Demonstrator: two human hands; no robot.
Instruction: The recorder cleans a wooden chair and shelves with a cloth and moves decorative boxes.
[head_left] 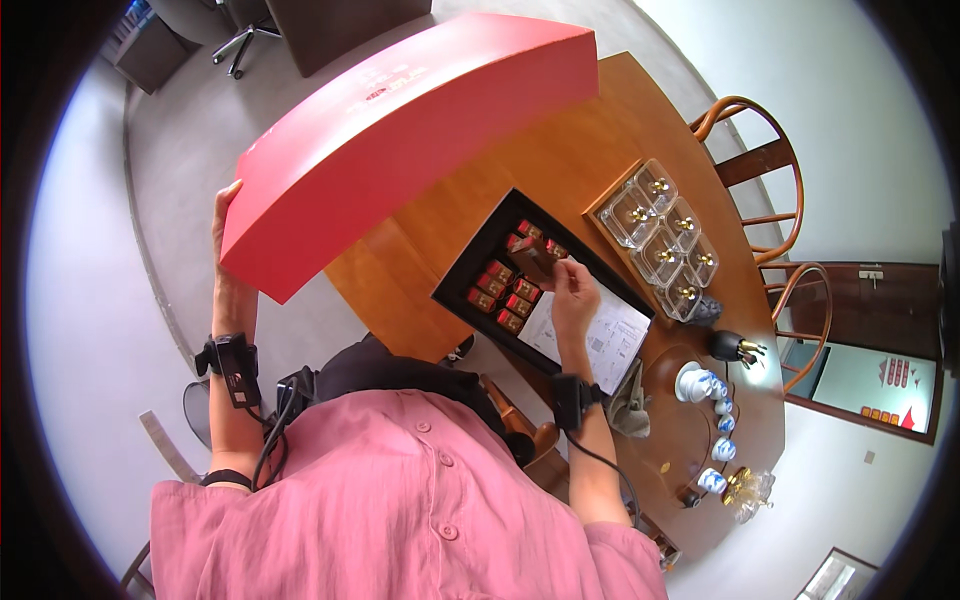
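"Where's that red box (420, 170)?"
"Upper left to upper centre, its left end gripped by the left hand (224, 212)."
"And the right hand (575, 297)?"
"Pinching a small brown piece (532, 258) mid-frame, over the black tray (470, 248)."
"How's the box look?"
"Long, tilted, pale-marked on top. It blocks part of the table (440, 240). Red packets (523, 289) sit in the tray; clear jars (662, 258) stand centre-right."
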